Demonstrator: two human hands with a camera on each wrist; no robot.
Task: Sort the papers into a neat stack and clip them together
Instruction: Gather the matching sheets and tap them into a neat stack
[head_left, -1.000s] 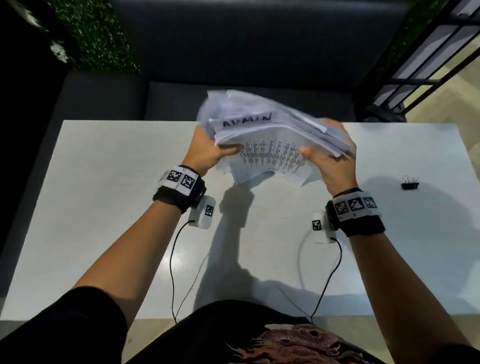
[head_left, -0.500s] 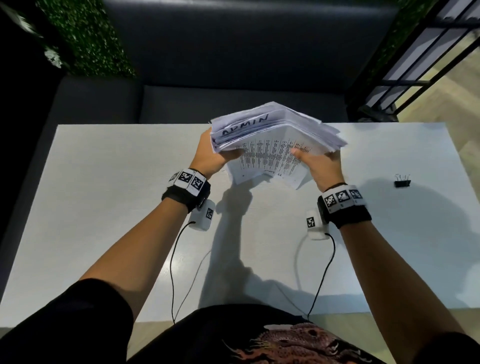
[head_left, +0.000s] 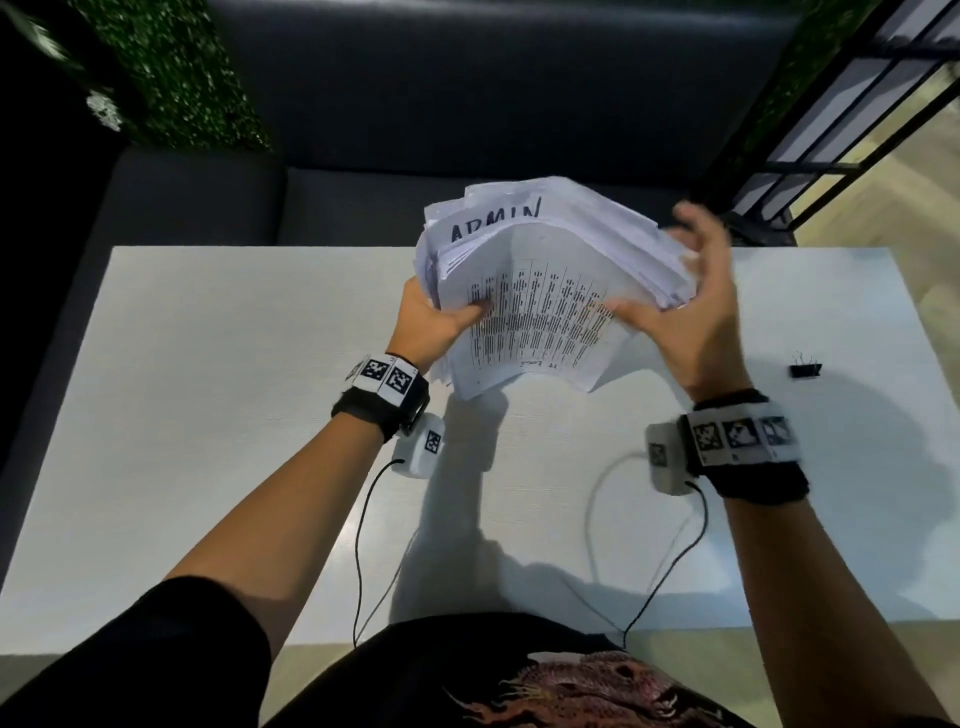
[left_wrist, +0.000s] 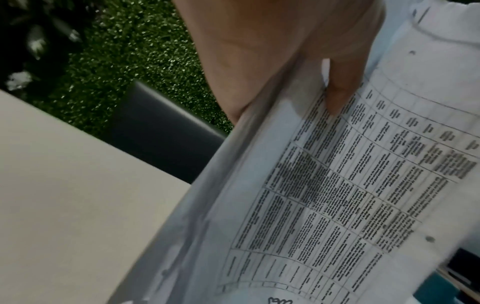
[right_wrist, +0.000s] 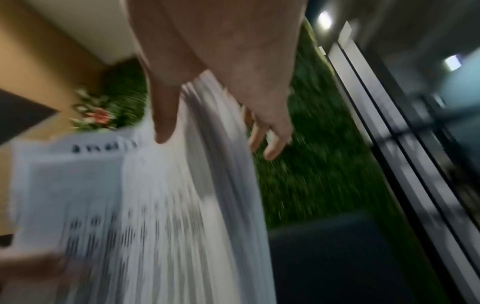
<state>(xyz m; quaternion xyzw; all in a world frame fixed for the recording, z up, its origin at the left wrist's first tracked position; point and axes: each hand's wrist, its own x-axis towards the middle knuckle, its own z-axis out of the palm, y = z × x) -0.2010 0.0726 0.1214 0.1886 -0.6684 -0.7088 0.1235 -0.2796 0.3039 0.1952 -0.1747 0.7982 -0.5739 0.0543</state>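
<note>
The head view is evenly lit on the pale counter (head_left: 208, 395) while the surroundings fall into deep shade. Soft, dark shadows of the arms and papers (head_left: 545, 291) spread across the counter toward the viewer, with a broad one on the right side. The right hand (head_left: 691, 306) is smeared by motion blur. Straight lines bow toward the edges. The left wrist view is dim, with readable print only mid-page. The right wrist view is heavily streaked throughout.

Papers (head_left: 545, 291) above table (head_left: 208, 389); binder clip (head_left: 805, 370) lies right.
</note>
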